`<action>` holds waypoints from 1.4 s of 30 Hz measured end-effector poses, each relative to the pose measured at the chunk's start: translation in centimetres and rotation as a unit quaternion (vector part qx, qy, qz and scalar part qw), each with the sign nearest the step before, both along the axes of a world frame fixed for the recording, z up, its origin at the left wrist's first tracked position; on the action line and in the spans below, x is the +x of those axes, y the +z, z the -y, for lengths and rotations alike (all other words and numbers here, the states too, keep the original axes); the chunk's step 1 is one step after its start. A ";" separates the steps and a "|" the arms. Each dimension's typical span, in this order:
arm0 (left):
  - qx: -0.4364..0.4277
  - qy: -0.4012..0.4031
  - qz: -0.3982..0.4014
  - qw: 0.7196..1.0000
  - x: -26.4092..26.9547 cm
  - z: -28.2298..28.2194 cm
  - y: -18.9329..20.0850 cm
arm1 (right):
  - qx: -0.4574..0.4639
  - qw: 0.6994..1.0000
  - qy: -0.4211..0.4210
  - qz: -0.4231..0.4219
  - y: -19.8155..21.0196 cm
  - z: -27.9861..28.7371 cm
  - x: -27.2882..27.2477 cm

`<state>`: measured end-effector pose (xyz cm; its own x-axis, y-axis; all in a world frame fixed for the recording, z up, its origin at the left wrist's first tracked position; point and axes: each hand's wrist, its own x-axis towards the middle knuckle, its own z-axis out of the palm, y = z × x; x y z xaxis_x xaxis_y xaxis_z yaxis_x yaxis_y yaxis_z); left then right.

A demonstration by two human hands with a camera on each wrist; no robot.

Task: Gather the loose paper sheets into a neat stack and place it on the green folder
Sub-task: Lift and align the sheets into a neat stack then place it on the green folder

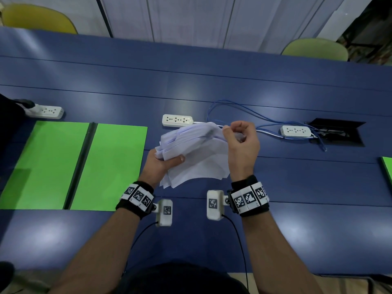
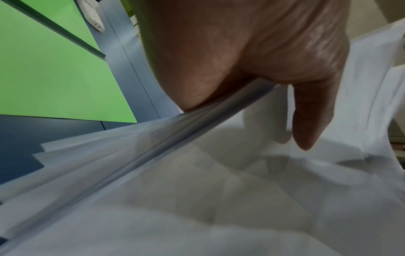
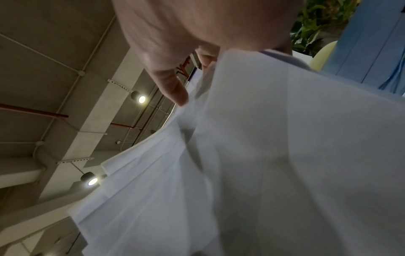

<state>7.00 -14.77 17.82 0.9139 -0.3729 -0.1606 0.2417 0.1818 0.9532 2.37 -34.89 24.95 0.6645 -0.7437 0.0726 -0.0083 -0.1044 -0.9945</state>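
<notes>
**Paper sheets held above the table, beside the open green folder**

The green folder lies open and flat on the blue table, nothing on it. Three white power strips and a blue cable lie farther back; two yellow-green chairs stand behind. The paper sheets, white and unevenly fanned, are lifted just right of the folder: the left hand grips their near-left edge, the right hand pinches the far edge.

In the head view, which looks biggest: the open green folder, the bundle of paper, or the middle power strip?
1. Green folder, by far the largest.
2. Paper, held in both hands and raised nearer the camera, so somewhat flattered.
3. Power strip.
</notes>
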 end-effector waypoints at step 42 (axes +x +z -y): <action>0.058 0.069 -0.026 0.996 -0.5 -0.6 -0.9 | 0.144 0.970 0.194 -0.034 -8.3 2.1 -4.4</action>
